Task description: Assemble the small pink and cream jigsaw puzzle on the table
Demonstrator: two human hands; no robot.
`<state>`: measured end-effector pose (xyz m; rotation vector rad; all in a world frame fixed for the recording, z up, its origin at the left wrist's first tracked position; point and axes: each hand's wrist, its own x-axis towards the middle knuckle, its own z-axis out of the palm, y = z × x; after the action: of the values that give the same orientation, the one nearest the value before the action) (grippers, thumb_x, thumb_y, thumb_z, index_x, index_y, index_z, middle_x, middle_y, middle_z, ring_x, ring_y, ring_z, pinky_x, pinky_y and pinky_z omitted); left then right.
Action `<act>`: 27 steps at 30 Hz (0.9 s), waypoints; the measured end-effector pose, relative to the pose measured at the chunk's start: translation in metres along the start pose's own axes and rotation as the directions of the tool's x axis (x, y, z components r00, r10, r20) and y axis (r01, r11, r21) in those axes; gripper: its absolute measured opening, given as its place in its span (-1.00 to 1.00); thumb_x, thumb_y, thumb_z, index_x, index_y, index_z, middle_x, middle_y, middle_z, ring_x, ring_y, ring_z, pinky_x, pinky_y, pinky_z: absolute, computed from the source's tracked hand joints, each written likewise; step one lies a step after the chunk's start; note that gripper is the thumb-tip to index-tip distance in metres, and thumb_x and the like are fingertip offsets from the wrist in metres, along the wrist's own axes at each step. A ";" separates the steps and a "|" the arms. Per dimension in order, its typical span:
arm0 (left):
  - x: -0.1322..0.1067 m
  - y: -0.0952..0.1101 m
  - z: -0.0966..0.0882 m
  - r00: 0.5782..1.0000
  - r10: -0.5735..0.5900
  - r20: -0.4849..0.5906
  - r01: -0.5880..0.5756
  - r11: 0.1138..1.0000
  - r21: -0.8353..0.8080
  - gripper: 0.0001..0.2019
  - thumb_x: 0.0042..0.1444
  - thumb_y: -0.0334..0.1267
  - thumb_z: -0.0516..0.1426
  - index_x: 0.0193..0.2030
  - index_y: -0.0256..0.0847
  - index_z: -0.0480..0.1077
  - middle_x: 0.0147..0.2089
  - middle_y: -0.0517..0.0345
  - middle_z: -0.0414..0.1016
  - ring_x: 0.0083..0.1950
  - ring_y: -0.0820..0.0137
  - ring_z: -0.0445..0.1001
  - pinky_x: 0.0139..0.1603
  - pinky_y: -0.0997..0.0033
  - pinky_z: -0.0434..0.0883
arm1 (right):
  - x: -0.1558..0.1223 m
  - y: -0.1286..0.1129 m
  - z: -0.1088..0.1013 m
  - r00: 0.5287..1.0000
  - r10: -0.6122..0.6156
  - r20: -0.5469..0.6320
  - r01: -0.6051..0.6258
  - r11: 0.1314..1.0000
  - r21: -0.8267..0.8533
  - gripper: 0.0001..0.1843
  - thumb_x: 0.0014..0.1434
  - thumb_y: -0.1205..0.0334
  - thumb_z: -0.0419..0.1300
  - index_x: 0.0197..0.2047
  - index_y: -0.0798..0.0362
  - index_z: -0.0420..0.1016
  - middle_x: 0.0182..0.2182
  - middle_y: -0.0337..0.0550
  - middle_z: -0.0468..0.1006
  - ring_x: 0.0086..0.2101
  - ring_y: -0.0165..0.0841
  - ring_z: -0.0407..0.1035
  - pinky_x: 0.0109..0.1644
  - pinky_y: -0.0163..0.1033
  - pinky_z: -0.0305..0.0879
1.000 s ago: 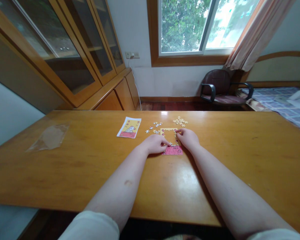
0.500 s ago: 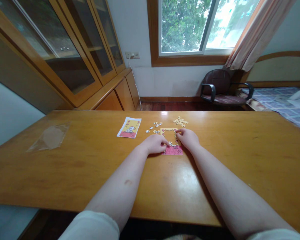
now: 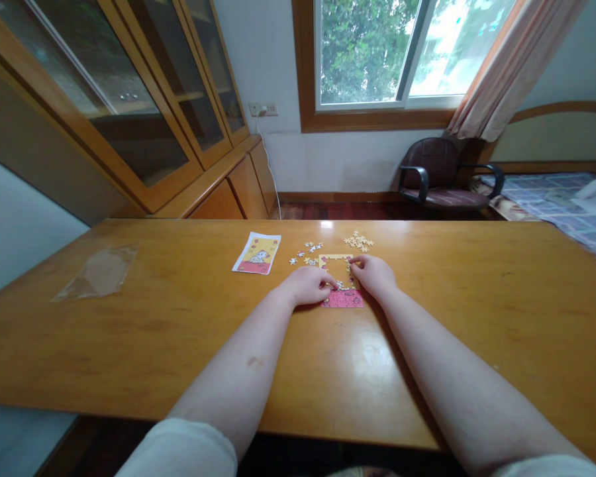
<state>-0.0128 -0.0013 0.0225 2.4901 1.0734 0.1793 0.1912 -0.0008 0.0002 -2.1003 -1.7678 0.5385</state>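
Note:
A small jigsaw puzzle [image 3: 342,298] lies on the wooden table [image 3: 129,331], with a yellow border, a pink bottom strip and a hollow middle. My left hand [image 3: 308,286] rests on its left edge, fingers curled and pressed down on the pieces there. My right hand [image 3: 375,275] sits at its right edge, fingertips pinched on the border. What either hand pinches is too small to make out. Loose pieces [image 3: 358,242] lie just beyond the puzzle, and several more loose pieces [image 3: 308,252] lie to its upper left.
A printed reference picture [image 3: 257,253] lies left of the puzzle. A clear plastic bag [image 3: 98,273] sits at the table's far left. Beyond the table stand a wooden glass-door cabinet [image 3: 144,99], a dark office chair [image 3: 434,175] under the window, and a bed [image 3: 566,205].

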 end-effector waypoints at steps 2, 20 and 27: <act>0.000 0.000 0.000 0.999 -0.033 -0.012 0.033 0.999 -0.007 -0.67 0.08 -0.34 0.09 -0.08 -0.05 0.59 -0.26 0.20 0.63 -0.24 0.38 0.52 -0.15 0.47 0.39 | 0.000 0.000 0.000 1.000 0.000 0.002 0.000 1.000 0.000 -0.66 0.15 0.10 0.10 -0.07 -0.12 0.61 -0.27 -0.19 0.65 -0.25 -0.30 0.48 -0.25 -0.30 0.25; 0.000 -0.001 -0.002 0.996 -0.081 -0.049 0.083 0.996 0.044 -0.71 0.11 -0.28 0.08 -0.09 -0.06 0.59 -0.25 0.15 0.62 -0.20 0.34 0.53 -0.14 0.44 0.40 | -0.006 0.004 0.001 0.981 -0.194 -0.014 0.194 0.968 0.158 -0.66 0.16 0.00 0.09 -0.29 0.02 0.60 -0.57 -0.27 0.49 -0.50 -0.41 0.30 -0.41 -0.34 0.07; 0.001 0.001 -0.002 0.997 -0.070 -0.037 0.071 0.997 0.038 -0.70 0.11 -0.31 0.08 -0.12 -0.03 0.60 -0.22 0.18 0.63 -0.20 0.35 0.52 -0.14 0.45 0.40 | -0.008 0.004 -0.002 0.939 -0.319 0.128 0.306 0.946 0.109 -0.62 0.17 0.07 0.04 -0.44 0.04 0.62 -0.59 -0.26 0.47 -0.47 -0.42 0.30 -0.39 -0.36 0.10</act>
<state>-0.0119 -0.0005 0.0245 2.4879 1.1879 0.1836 0.1945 -0.0093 0.0007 -1.7110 -2.0676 0.6764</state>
